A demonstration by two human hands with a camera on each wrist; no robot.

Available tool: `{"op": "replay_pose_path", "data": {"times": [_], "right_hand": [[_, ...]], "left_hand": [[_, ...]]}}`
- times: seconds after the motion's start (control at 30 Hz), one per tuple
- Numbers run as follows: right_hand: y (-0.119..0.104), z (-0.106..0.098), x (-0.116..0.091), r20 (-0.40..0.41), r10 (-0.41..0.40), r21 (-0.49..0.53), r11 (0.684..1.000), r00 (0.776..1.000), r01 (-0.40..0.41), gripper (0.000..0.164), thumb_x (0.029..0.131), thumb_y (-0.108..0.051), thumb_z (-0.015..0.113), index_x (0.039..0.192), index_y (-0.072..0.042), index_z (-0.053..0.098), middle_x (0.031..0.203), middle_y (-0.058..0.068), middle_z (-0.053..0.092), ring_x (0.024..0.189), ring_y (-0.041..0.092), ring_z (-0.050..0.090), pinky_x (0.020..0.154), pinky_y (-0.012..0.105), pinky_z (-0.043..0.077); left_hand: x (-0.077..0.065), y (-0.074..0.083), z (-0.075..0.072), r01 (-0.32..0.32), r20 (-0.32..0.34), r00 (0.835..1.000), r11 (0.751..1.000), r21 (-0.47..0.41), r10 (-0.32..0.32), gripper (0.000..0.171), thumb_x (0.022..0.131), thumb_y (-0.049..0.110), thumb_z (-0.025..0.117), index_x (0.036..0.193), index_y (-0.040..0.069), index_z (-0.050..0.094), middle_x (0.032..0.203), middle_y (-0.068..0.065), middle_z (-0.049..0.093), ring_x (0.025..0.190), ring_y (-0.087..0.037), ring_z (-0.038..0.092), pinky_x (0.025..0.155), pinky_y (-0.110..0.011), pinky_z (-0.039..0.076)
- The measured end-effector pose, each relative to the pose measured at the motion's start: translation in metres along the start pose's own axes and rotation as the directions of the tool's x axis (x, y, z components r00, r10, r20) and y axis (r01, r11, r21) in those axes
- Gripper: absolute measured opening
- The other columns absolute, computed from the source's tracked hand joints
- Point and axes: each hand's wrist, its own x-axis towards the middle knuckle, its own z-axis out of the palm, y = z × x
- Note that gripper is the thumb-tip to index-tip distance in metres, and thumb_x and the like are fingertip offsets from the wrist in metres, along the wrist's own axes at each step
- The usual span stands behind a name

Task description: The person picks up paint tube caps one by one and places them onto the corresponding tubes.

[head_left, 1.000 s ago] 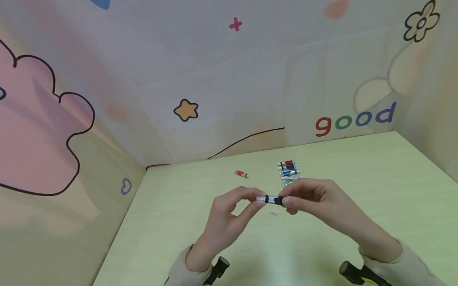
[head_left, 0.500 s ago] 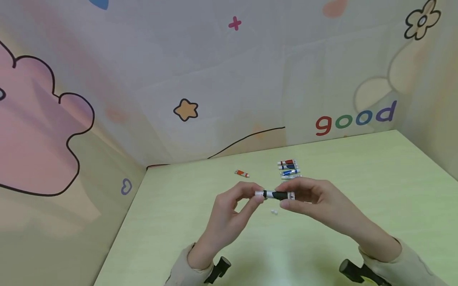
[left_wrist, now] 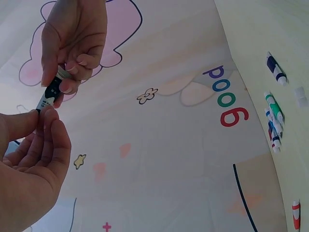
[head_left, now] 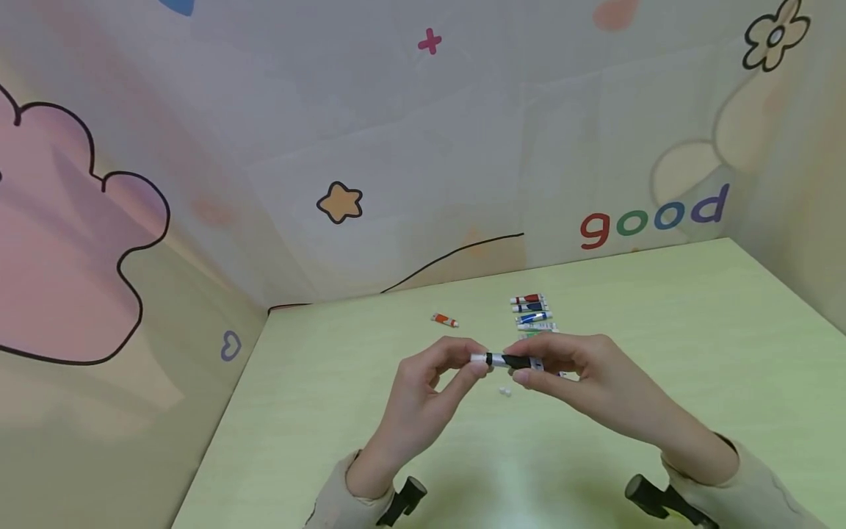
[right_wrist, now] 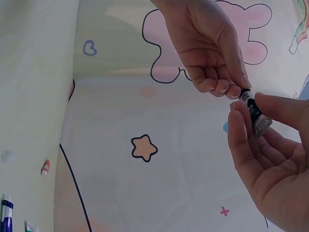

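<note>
Both hands hold one small paint tube (head_left: 515,361) above the table; it is white with a black band and black label. My left hand (head_left: 419,408) pinches its white cap end between thumb and fingertips. With thumb and fingers, my right hand (head_left: 601,378) pinches the tube's body near the flat crimped end. In the left wrist view the tube (left_wrist: 49,95) slants between the two hands, and its cap is hidden by the left fingers. The right wrist view shows the grey crimped end of the tube (right_wrist: 263,125) by the right palm.
On the light green table (head_left: 344,382) lie two small white pieces (head_left: 505,391) below the hands. An orange tube (head_left: 445,320) lies farther back. Red, blue and green tubes (head_left: 531,308) form a row behind the right hand. A dark blue tube (left_wrist: 276,68) lies apart.
The right hand's grip has shifted along the tube towards its middle, so the crimped end now shows. The tube sits slightly higher and more level. The left hand keeps its pinch.
</note>
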Motion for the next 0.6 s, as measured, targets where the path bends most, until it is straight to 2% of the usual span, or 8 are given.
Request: {"op": "replay_pose_path", "data": {"times": [0.23,0.47,0.6], "right_hand": [[0.0009,0.0002,0.001,0.065,0.059,0.076,0.995,0.996,-0.064,0.017,0.1,-0.015,0.064,0.116,-0.015,0.069,0.096,-0.006,0.074,0.081,0.016,0.072,0.078,0.032,0.057],[0.0016,0.0011,0.0014,0.078,0.04,0.106,0.993,0.996,-0.048,0.015,0.103,-0.012,0.06,0.114,-0.012,0.069,0.092,-0.004,0.073,0.079,0.019,0.069,0.075,0.031,0.056],[0.0019,0.0023,0.0016,0.08,0.049,0.115,0.992,0.996,-0.058,0.015,0.103,-0.013,0.059,0.114,-0.012,0.069,0.091,-0.003,0.073,0.078,0.02,0.068,0.075,0.03,0.056]], "left_hand": [[-0.0001,0.001,0.0014,-0.06,-0.007,0.998,0.998,0.022,0.06,0.013,0.096,0.005,0.068,0.11,0.005,0.068,0.099,-0.005,0.072,0.088,-0.015,0.068,0.081,-0.033,0.057],[0.0017,0.0,0.0029,-0.165,0.002,0.986,0.984,0.07,0.165,0.015,0.096,0.0,0.067,0.11,0.003,0.067,0.099,-0.009,0.072,0.086,-0.016,0.068,0.082,-0.034,0.057],[0.0016,-0.0015,0.0038,-0.215,-0.014,0.976,0.973,0.083,0.217,0.016,0.094,-0.003,0.068,0.11,0.001,0.067,0.097,-0.01,0.072,0.084,-0.017,0.068,0.08,-0.033,0.057]]}}
